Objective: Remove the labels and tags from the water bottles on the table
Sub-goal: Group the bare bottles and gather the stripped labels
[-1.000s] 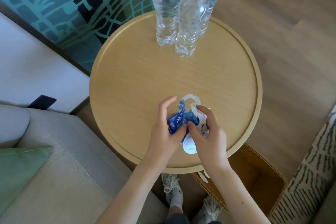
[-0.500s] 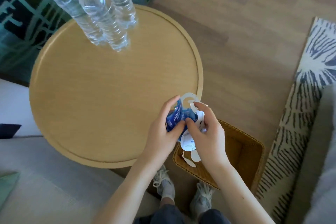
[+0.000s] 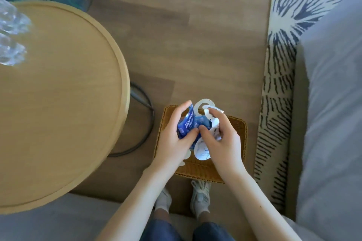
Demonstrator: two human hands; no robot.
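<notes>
Both have shifted from table (image 3: 58, 103) to over the basket (image 3: 240, 129), lower centre. Left grip (image 3: 172, 139) clutches labels (image 3: 187, 125), right grip (image 3: 223, 139) tags (image 3: 203, 104); bottles (image 3: 11, 31) seem bare.

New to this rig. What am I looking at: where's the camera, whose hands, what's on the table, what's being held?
No robot here: a person works bare-handed, and the picture comes from a wide-angle camera worn on their head, looking down. That is why you see arms, legs and shoes from above. The left hand grips crumpled blue labels; the right hand pinches white tags with neck holes. Both hands are over a woven basket on the floor, beside the round wooden table. On the table stand clear water bottles, blurred at the picture's left edge.
</notes>
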